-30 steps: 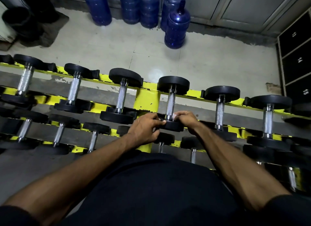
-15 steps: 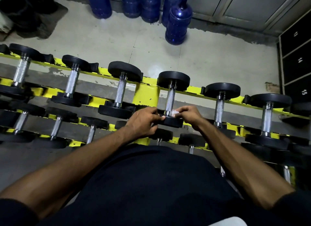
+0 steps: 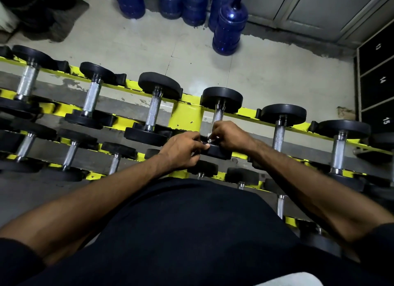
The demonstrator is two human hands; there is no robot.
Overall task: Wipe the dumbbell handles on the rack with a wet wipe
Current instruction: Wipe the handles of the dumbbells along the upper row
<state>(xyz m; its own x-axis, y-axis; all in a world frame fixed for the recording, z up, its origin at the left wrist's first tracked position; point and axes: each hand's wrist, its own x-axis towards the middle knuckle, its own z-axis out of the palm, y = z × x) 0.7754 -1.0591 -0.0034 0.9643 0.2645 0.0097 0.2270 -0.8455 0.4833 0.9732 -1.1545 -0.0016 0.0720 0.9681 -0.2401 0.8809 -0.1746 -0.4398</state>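
Note:
A yellow rack [image 3: 185,117] holds rows of black dumbbells with knurled steel handles. Over the near end of the centre dumbbell [image 3: 221,99] on the top row, both my hands meet. My right hand [image 3: 231,136] pinches a small white wet wipe [image 3: 211,136] against the lower part of that dumbbell's handle [image 3: 218,116]. My left hand [image 3: 181,151] has its fingers curled, its fingertips at the wipe beside the dumbbell's near plate [image 3: 217,152]. Most of the wipe is hidden by my fingers.
Other dumbbells sit left [image 3: 152,113] and right [image 3: 279,132] on the top row, with smaller ones on lower rows [image 3: 70,153]. Blue water jugs [image 3: 229,27] stand on the tiled floor behind the rack. Numbered black lockers [image 3: 379,81] line the right edge.
My right hand has crept slightly up the centre handle with the wipe while my left hand stays at the near plate. The camera has tilted a little.

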